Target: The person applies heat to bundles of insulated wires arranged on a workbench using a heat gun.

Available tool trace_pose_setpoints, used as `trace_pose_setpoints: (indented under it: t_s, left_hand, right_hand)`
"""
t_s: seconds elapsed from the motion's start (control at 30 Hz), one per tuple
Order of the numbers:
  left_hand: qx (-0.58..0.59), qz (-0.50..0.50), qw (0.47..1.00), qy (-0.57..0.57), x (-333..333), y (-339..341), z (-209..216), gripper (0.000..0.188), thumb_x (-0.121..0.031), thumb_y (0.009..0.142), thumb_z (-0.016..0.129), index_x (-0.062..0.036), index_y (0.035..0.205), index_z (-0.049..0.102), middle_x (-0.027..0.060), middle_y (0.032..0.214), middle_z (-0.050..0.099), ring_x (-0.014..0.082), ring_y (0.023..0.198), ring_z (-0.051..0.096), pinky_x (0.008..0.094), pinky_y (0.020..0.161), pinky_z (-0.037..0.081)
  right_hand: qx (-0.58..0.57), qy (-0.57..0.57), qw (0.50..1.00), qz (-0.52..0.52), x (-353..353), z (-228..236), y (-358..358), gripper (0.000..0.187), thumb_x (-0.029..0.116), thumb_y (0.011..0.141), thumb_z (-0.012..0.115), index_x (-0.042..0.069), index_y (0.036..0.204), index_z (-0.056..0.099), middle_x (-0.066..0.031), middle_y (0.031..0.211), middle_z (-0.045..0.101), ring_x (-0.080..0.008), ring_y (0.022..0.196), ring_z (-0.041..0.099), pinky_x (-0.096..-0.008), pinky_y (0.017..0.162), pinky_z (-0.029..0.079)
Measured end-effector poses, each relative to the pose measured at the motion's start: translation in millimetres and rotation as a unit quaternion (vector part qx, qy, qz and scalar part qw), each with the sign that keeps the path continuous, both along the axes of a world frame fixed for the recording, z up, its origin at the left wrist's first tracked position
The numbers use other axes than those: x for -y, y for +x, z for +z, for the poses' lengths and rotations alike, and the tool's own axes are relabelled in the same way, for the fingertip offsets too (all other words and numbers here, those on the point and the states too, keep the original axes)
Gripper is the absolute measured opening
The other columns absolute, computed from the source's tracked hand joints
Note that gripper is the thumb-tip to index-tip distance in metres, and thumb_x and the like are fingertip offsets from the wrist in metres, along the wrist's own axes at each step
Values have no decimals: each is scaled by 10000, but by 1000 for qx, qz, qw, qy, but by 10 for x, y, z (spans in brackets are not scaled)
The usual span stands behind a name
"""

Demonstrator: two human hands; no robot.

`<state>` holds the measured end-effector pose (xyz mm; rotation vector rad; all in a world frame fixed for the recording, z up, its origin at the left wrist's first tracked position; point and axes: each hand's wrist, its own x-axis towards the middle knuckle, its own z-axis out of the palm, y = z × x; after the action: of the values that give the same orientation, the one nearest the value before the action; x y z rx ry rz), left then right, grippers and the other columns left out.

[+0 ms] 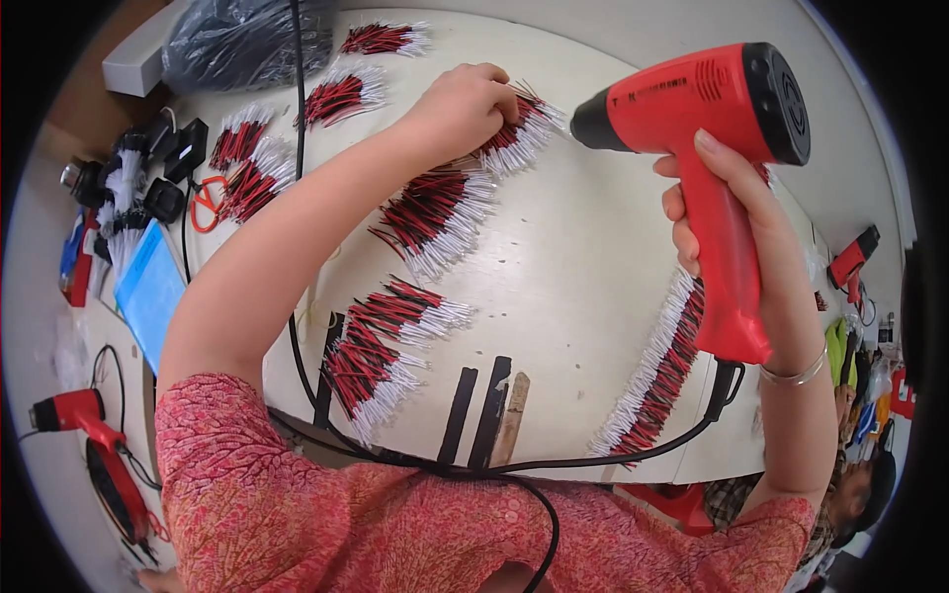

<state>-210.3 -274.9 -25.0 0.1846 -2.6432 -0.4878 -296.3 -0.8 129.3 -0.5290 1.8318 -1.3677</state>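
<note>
My right hand (727, 188) is wrapped round the handle of a red heat gun (682, 99). Its black nozzle points left, toward a fanned bundle of short red and black wires with white ends (521, 138). At the far middle of the table, my left hand (463, 111) has its fingers curled down on that bundle's coloured ends; its fingertips are partly hidden. Just nearer to me lies another wire bundle (435, 219), below the left wrist. A long row of similar wires (660, 371) runs along the right side, beneath the heat gun's handle.
A black cord (583, 462) crosses the table's near edge. More wire bundles (381, 356) lie on the left and far side. Orange-handled scissors (206, 203), a blue sheet (153, 295) and a plastic bag (247, 44) are at left. Another person (852, 499) is at lower right.
</note>
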Motion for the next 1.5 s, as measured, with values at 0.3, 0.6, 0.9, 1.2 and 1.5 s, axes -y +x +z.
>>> trace_pose_setpoints:
  t_s: [0.3, 0.6, 0.9, 1.2, 1.5]
  left_hand:
    - [-5, 34, 999, 28, 59, 90, 68, 275, -55, 886, 610, -82, 1143, 705, 142, 1329, 610, 341, 1250, 559, 412, 1097, 441]
    - [-84, 18, 995, 44, 55, -3, 3, 286, -70, 845, 591, -43, 1085, 745, 157, 1194, 680, 369, 1131, 614, 440, 1017, 495]
    - [-86, 71, 993, -33, -219, -302, -62, 809, -414, 817, 802, -70, 1471, 473, 182, 1328, 618, 343, 1262, 553, 471, 1087, 400]
    - [9, 195, 981, -19, -293, -630, -213, 1038, -500, 745, 804, -72, 1566, 334, 184, 1483, 492, 350, 1422, 410, 618, 1183, 234]
    - [14, 168, 985, 22, -172, -226, -13, 888, -440, 797, 766, -95, 1534, 410, 177, 1447, 536, 353, 1392, 447, 542, 1179, 278]
  right_hand:
    - [4, -10, 1000, -2, 115, -23, 60, 432, 393, 995, 645, -31, 1079, 661, -61, 747, 641, -79, 500, 570, -197, 467, 452]
    - [-5, -5, 1000, 16, 82, -8, 12, 445, 427, 961, 682, -4, 1067, 648, -58, 763, 647, -85, 527, 586, -210, 492, 462]
    - [-17, -9, 1000, -22, -69, -18, -93, 469, 464, 928, 712, 18, 1055, 639, -55, 765, 653, -92, 541, 597, -231, 500, 471]
    - [-1, -43, 999, -31, -129, -29, -178, 454, 450, 933, 713, 17, 1052, 645, -62, 769, 651, -95, 545, 596, -231, 518, 476]
    - [32, -54, 998, 10, -37, -63, -118, 459, 443, 931, 721, 11, 1063, 638, -63, 803, 656, -86, 568, 602, -224, 537, 482]
